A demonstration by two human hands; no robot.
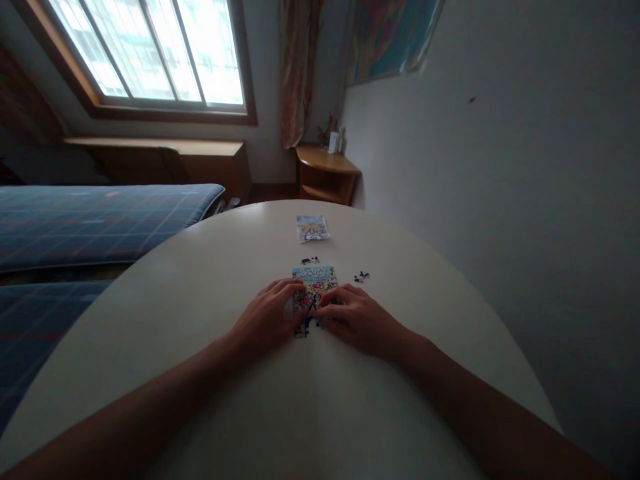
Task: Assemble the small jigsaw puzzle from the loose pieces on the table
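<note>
A colourful jigsaw puzzle [316,277] lies on the white round table, with light blue lettering along its far edge. Its near edge is ragged, and gaps show among the dark blue pieces there. My left hand [270,310] rests along the puzzle's left side, fingers stretched over its edge and thumb near the lower part. From the right, my right hand [357,317] reaches over the lower right portion, with fingers bent and thumb and fingertips close together at a small dark puzzle piece [313,312]. Both hands cover parts of the picture.
Loose puzzle pieces [310,261] lie just beyond the puzzle, and several more pieces [361,275] sit to its right. Farther back is a printed packet [312,228]. The table [215,267] stands beside a plaid-covered bed [110,220] on the left and a wall [500,200] on the right.
</note>
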